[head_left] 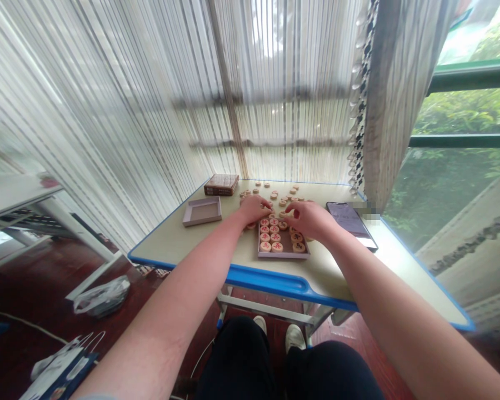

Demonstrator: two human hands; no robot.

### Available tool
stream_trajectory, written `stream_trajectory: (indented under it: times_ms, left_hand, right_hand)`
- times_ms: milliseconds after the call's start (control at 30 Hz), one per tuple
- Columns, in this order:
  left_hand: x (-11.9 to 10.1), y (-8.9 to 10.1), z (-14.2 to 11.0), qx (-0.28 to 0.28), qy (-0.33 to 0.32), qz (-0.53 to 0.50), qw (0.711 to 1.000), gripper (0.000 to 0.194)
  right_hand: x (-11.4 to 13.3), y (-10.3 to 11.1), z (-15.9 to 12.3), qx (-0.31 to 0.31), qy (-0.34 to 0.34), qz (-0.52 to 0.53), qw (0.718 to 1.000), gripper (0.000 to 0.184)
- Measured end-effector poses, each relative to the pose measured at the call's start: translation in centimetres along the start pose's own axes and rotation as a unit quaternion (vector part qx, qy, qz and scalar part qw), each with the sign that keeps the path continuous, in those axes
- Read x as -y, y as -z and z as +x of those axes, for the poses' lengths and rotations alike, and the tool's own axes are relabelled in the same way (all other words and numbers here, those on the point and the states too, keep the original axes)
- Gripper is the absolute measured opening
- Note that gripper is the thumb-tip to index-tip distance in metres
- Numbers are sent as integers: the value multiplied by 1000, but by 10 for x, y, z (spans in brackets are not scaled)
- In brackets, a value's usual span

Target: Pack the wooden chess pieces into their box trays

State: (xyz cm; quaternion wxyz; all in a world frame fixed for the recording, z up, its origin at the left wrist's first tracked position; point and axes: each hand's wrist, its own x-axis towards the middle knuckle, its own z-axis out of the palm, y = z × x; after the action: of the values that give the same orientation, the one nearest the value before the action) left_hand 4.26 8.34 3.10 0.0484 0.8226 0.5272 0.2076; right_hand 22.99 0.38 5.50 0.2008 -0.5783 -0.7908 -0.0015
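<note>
A shallow box (284,255) on the table holds round wooden Chinese chess pieces, with red-marked ones like this chess piece (277,246) in the left columns and dark-marked ones like this chess piece (298,247) on the right. Over the box's far left corner, my left hand (254,209) has its fingers closed together; whatever is in them is too small to make out. At the far right side, my right hand (310,218) pinches a pale chess piece (282,214) at its fingertips. More loose pieces, such as this chess piece (274,196), lie scattered beyond both hands.
An open box lid (203,211) lies on the left of the table (166,244), with a stacked brown box (221,184) behind it. A phone (350,222) rests at the right. Striped curtains (150,111) hang behind the table's far edge.
</note>
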Motion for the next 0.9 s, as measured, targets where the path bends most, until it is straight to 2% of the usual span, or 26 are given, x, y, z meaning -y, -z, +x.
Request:
stream_trajectory:
  times_ms: [100, 200, 267, 333, 433, 533, 667, 767, 900]
  left_hand:
    - [-1, 1, 0, 16, -14, 21, 1000, 34]
    - [-3, 3, -1, 28, -26, 31, 999, 31]
    - [-4, 4, -2, 18, -17, 26, 999, 27]
    - [-4, 5, -2, -8, -6, -6, 1000, 26]
    - [-5, 5, -3, -34, 4, -107, 994, 24]
    - [-8, 3, -2, -40, 0, -261, 964, 24]
    - [-14, 2, -3, -8, -12, -435, 900, 29]
    - [-18, 4, -5, 20, -6, -479, 878, 35]
    - [-23, 10, -10, 35, -7, -508, 861, 41]
  right_hand:
    - [1, 2, 0, 2, 1, 27, 1000, 28]
    - [1, 3, 0, -6, -2, 29, 1000, 27]
    - [0, 3, 0, -10, -2, 30, 1000, 26]
    - [-2, 3, 1, -13, -3, 32, 999, 25]
    - [-3, 2, 2, -18, -4, 30, 999, 23]
    - [-4, -1, 2, -32, 2, 26, 999, 25]
    - [-3, -6, 3, -73, 12, 21, 997, 35]
    - [-2, -8, 2, -97, 26, 18, 995, 38]
    - [0, -8, 3, -112, 42, 25, 992, 30]
